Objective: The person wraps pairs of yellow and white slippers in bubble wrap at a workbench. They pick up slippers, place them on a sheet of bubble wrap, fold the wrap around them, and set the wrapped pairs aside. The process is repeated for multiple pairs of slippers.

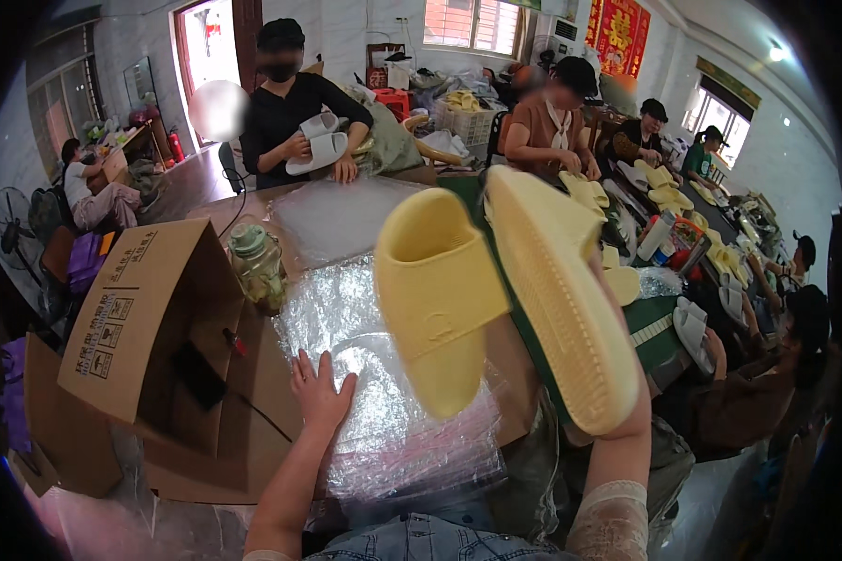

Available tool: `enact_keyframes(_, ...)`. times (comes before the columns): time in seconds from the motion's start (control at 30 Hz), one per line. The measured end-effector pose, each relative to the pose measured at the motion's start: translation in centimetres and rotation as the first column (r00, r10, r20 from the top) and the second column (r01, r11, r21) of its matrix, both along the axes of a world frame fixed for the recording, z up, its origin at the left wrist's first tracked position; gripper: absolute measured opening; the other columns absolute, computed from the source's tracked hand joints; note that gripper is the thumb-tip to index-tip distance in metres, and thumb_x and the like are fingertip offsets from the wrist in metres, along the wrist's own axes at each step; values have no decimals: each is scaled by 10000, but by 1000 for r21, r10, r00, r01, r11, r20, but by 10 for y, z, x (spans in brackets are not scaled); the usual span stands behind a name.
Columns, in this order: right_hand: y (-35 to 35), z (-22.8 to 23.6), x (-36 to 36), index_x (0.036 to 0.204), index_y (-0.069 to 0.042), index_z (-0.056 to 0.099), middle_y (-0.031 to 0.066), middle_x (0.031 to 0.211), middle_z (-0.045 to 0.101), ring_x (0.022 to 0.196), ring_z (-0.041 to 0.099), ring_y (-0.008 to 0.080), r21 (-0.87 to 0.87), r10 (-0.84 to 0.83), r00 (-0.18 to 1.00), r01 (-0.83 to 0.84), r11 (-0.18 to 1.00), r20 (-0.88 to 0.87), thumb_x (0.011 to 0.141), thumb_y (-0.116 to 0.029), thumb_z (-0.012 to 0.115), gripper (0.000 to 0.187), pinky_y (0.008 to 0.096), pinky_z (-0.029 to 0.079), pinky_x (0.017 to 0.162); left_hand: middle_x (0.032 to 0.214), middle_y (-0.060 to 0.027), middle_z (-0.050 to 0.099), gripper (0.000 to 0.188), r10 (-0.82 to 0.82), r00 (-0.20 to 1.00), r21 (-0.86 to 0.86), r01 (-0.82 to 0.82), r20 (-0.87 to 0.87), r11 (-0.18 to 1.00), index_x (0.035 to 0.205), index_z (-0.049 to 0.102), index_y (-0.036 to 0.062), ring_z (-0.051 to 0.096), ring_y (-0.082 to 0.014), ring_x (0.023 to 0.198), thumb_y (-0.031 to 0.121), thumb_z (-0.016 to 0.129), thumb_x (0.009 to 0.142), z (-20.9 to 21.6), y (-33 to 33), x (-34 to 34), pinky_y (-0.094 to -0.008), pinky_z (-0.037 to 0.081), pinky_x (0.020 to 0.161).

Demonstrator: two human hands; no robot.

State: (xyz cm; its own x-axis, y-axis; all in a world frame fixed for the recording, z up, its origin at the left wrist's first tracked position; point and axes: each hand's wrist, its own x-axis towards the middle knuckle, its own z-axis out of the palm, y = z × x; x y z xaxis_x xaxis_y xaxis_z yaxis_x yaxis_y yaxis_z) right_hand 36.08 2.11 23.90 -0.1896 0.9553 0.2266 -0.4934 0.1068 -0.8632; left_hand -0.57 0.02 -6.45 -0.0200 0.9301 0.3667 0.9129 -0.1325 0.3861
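Observation:
Two yellow slippers are held up close in front of me. The left slipper [444, 351] shows its strap and foot opening, toe end down. Beside it the right slipper [557, 271] is turned so its side and sole edge face me. My right hand [637, 416] grips the slippers from behind; most of its fingers are hidden by them. Flat on a stack of clear plastic bags [374, 472] rests my left hand [324, 397], fingers spread and holding nothing.
An open cardboard box [145, 309] stands left, near a green-lidded jar [257, 266]. Opposite, a person [295, 117] holds grey slippers [318, 145]. Along the green conveyor belt [660, 323] at right, several people handle slippers. A white slipper [692, 332] is near the belt's edge.

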Motion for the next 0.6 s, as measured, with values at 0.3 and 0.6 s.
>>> enact_keyframes(0.3, 100, -147, -57, 1029, 41, 736, 122, 920, 729, 805, 675, 170, 29, -253, 602, 355, 935, 757, 879, -450, 751, 513, 345, 535, 733, 1613, -240, 289, 641, -5, 999, 32, 6, -44, 999, 1507, 468, 121, 222, -460, 1493, 383, 620, 942, -33, 15, -14, -589, 239, 1162)
enact_keyframes(0.6, -20, -200, 3, 1105, -28, 719, 61, 991, 710, 852, 630, 117, 206, -457, 568, 451, 869, 685, 905, -199, 753, 265, 280, 519, 766, 1478, -184, 533, 497, -136, 674, -39, 239, 726, 970, 1450, 503, -29, 506, -278, 1355, 1, 537, 955, -48, 29, -77, -353, 372, 1147)
